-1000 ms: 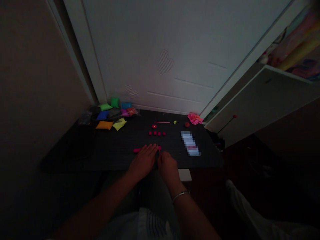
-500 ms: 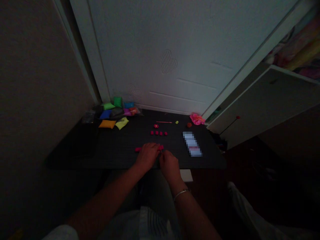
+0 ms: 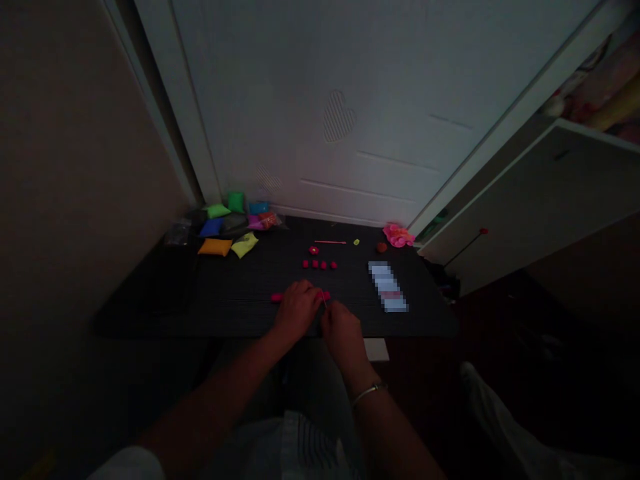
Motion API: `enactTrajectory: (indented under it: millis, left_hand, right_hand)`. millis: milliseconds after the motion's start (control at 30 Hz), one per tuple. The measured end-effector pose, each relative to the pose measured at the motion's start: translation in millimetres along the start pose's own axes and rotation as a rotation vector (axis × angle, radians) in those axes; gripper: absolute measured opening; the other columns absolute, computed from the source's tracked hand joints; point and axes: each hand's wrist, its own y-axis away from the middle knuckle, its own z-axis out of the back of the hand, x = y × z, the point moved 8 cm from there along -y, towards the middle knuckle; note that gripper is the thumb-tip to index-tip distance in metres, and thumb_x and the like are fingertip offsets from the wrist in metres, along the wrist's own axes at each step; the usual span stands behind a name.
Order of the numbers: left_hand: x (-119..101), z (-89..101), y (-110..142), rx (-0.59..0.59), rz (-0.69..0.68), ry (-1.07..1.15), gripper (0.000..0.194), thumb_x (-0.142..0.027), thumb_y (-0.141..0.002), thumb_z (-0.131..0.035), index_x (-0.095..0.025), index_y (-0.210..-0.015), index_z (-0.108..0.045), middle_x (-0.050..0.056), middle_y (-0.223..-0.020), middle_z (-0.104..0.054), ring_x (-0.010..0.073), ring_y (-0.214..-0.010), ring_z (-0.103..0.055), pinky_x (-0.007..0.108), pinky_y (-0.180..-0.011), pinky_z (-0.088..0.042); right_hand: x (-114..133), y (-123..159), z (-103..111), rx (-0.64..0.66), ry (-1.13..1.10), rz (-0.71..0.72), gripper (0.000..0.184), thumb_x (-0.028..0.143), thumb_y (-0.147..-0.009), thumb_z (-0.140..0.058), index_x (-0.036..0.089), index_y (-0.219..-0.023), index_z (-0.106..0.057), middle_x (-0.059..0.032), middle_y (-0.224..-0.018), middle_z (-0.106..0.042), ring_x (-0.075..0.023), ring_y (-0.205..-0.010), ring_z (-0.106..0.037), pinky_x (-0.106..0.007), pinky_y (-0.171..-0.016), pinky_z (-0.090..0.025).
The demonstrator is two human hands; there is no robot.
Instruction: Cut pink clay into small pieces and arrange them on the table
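From my remote seat, I see the left hand (image 3: 299, 309) draped over the roll (image 3: 277, 298) on the table (image 3: 225, 313), grip unclear, probably steadying it for the right hand (image 3: 343, 329), which pinches a thin tool (image 3: 325, 302) near its right end.

Deep pink roll (image 3: 277, 298), orange packet (image 3: 215, 247), striped heart (image 3: 339, 117), seemingly black tabletop (image 3: 225, 287).

Dim light overall: the white panel (image 3: 270, 127) looks grey, the floor (image 3: 425, 380) nearly black, details soft; a bright pixelated patch (image 3: 388, 287) covers part of the tabletop (image 3: 225, 313).
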Motion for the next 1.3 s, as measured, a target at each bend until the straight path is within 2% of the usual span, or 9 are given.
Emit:
enactTrajectory:
  millis: [200, 500, 767, 900, 1000, 1100, 1200, 1300]
  left_hand:
    - [-0.1, -0.9, 0.0, 0.010, -0.003, -0.005, 0.022, -0.026, -0.085, -0.042, -0.019, -0.094, -0.061, 0.006, -0.089, -0.055, 0.0189, -0.082, -0.049, 0.033, -0.073, -0.039]
    - [-1.3, 2.6, 1.3, -0.037, -0.015, -0.005, 0.021, -0.026, -0.085, -0.041, -0.018, -0.091, -0.060, 0.006, -0.087, -0.054, 0.0188, -0.082, -0.049, 0.032, -0.074, -0.039]
    - [1.1, 2.5, 1.2, -0.033, 0.006, -0.006, 0.021, -0.024, -0.083, -0.044, -0.019, -0.093, -0.061, 0.006, -0.088, -0.055, 0.0192, -0.083, -0.049, 0.033, -0.075, -0.038]
    - [2.7, 5.0, 1.5, -0.036, 0.035, -0.033, 0.021, -0.025, -0.082, -0.044, -0.018, -0.093, -0.061, 0.007, -0.089, -0.055, 0.0205, -0.084, -0.049, 0.034, -0.075, -0.039]
    - [3.3, 6.4, 1.7, -0.038, 0.051, -0.042, 0.022, -0.025, -0.082, -0.043, -0.017, -0.094, -0.060, 0.008, -0.090, -0.056, 0.0217, -0.085, -0.050, 0.035, -0.074, -0.039]
    - [3.3, 6.9, 1.9, -0.051, 0.054, -0.033, 0.026, -0.025, -0.081, -0.045, -0.017, -0.101, -0.058, 0.008, -0.093, -0.056, 0.0225, -0.087, -0.050, 0.037, -0.076, -0.039]
    - [2.9, 7.7, 2.4, -0.072, 0.040, -0.008, 0.030, -0.024, -0.080, -0.045, -0.016, -0.107, -0.055, 0.008, -0.095, -0.057, 0.0223, -0.088, -0.050, 0.037, -0.079, -0.039]
    - [3.3, 9.0, 3.1, -0.098, 0.028, 0.032, 0.030, -0.020, -0.080, -0.043, -0.016, -0.107, -0.055, 0.007, -0.096, -0.056, 0.0217, -0.089, -0.050, 0.036, -0.080, -0.039]
  right_hand:
    - [3.6, -12.3, 3.0, -0.001, 0.002, -0.010, 0.017, 0.018, -0.087, -0.039, 0.015, -0.087, -0.055, -0.0057, -0.082, -0.062, -0.0136, -0.073, -0.060, -0.022, -0.058, -0.036]
    - [-4.2, 12.0, 1.1, 0.011, 0.007, -0.012, 0.013, 0.015, -0.085, -0.040, 0.016, -0.081, -0.053, -0.0041, -0.080, -0.062, -0.0130, -0.069, -0.059, -0.022, -0.055, -0.034]
    - [-1.7, -6.4, 4.4, -0.004, -0.007, -0.005, 0.014, 0.017, -0.085, -0.042, 0.016, -0.081, -0.055, -0.0042, -0.081, -0.063, -0.0129, -0.071, -0.059, -0.022, -0.057, -0.034]
    - [-2.7, -3.3, 4.3, -0.014, -0.031, 0.017, 0.013, 0.019, -0.085, -0.042, 0.017, -0.080, -0.055, -0.0026, -0.079, -0.063, -0.0130, -0.070, -0.059, -0.022, -0.057, -0.033]
    - [-14.5, 3.8, 11.0, -0.065, -0.072, -0.004, 0.014, 0.022, -0.086, -0.041, 0.018, -0.082, -0.054, -0.0014, -0.078, -0.062, -0.0122, -0.070, -0.059, -0.021, -0.058, -0.033]
    - [-35.5, 5.4, 22.3, -0.140, -0.060, -0.108, 0.020, 0.027, -0.088, -0.037, 0.019, -0.087, -0.055, -0.0014, -0.081, -0.062, -0.0130, -0.074, -0.059, -0.022, -0.058, -0.033]
    - [-51.4, 1.1, 26.2, -0.136, 0.020, -0.198, 0.023, 0.030, -0.089, -0.036, 0.020, -0.086, -0.056, -0.0027, -0.082, -0.061, -0.0154, -0.076, -0.058, -0.024, -0.057, -0.033]
    - [-55.5, -2.0, 26.6, -0.141, 0.086, -0.214, 0.024, 0.030, -0.088, -0.037, 0.019, -0.087, -0.059, -0.0055, -0.085, -0.059, -0.0173, -0.081, -0.055, -0.025, -0.059, -0.034]
